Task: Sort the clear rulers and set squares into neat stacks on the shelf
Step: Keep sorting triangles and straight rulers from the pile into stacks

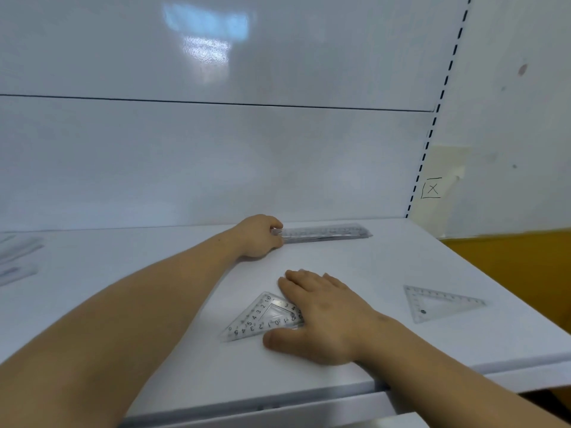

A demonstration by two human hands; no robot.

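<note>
- the left hand (259, 236) is in the centre of the frame. its bare forearm goes up to it from the lower left corner, stretched almost straight.
- its fingers are curled and hold the left end of the stack of clear rulers (327, 232). the knuckles point up and the wrist is near the shelf surface.
- this stack lies flat at the back of the white shelf (386, 261), close to the back panel (216, 165), and runs to the right from the hand.
- the right hand (324, 316) is in the lower centre and its forearm enters from the lower right corner.
- this hand is flat with the palm down, the fingers straight and together, and the thumb spread out to the left. it grips nothing and rests on the right part of the stack of set squares (262, 316).
- the printed numbers of this stack show to the left of the fingers.
- a single set square (441, 302) lies flat at the right of the frame, apart from the right hand.
- more clear pieces (15, 257) lie at the left edge, too blurred to tell their kind.
- a paper note (432, 188) with a drawn x hangs on the wall at the right.
</note>
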